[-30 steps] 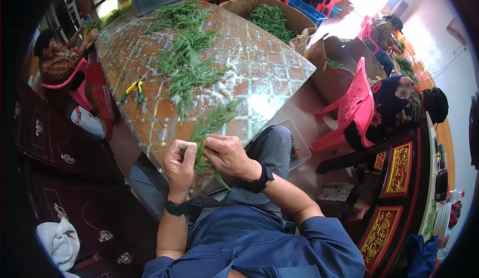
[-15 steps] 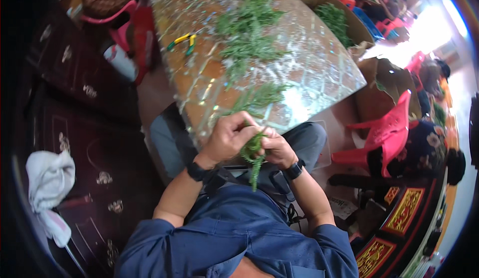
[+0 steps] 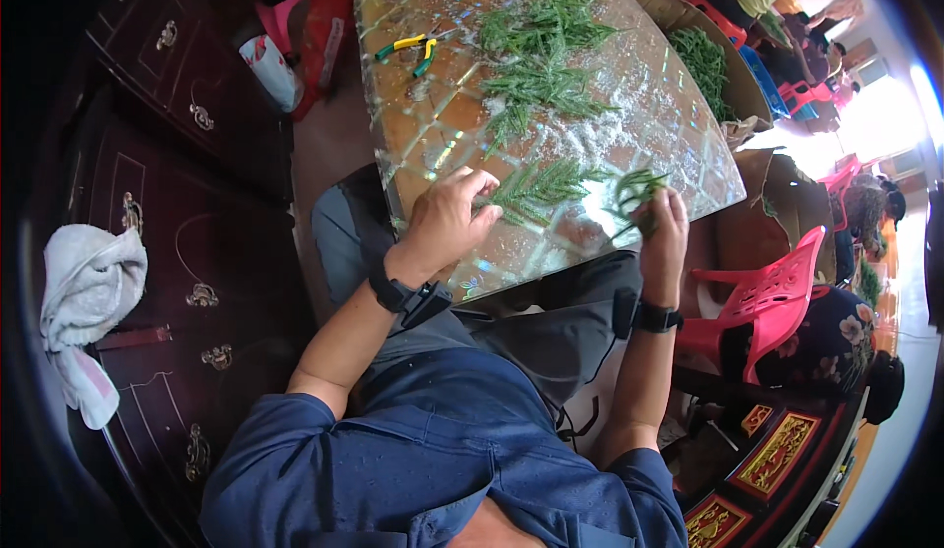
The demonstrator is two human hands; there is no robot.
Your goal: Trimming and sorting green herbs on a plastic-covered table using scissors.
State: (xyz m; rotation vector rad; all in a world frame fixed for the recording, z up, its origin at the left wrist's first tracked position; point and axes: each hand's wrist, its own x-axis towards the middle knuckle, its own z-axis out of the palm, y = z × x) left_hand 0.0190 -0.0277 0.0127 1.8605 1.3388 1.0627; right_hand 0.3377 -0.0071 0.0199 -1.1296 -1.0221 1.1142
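My right hand (image 3: 665, 222) is raised over the table's near right corner. Its fingers are closed on a curled green artificial fern sprig (image 3: 637, 196), slightly smeared by motion. Over the table's near left edge is my left hand (image 3: 447, 216), its thumb and forefinger apart. Those fingertips lie at the stem end of a flat green sprig (image 3: 539, 190) on the tabletop, and nothing shows held between them. A pile of similar green sprigs (image 3: 551, 42) stretches toward the far end of the table.
The table (image 3: 418, 140) has a patterned clear cover with white flakes scattered on it. Yellow-and-green pliers (image 3: 408, 49) lie at its left. A carton of greenery (image 3: 700, 66) stands beyond the right edge. Pink chair (image 3: 767, 292) at right, dark cabinet (image 3: 177, 243) at left. People sit farther back.
My hands have parted. The right one has moved right and up with the curled sprig; the left has let go and shifted to the flat sprig's stem end. The view has shifted slightly.
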